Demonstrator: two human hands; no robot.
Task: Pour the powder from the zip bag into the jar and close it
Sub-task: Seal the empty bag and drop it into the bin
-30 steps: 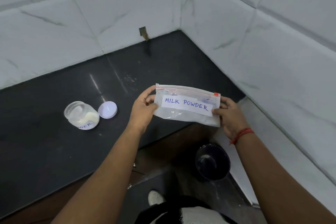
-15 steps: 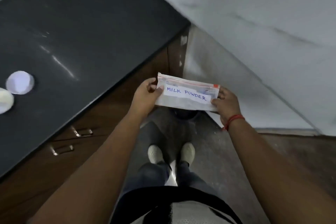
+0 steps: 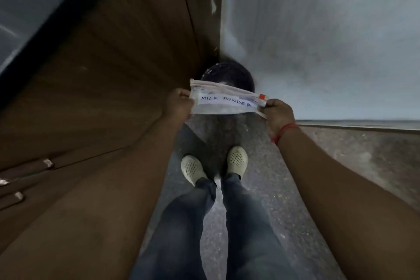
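Now both hands pinch the bag (image 3: 227, 103) taut, left hand (image 3: 179, 103) and right hand (image 3: 276, 112) on opposite ends (label up), probably readying the zip; the jar is out of view.

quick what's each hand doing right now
Left hand: closed on the left end of the zip bag.
Right hand: closed on its right end.

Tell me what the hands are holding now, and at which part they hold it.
Both hold the zip bag labelled MILK POWDER, stretched between them: the left hand pinches its left end, the right hand its right end, near the red slider.
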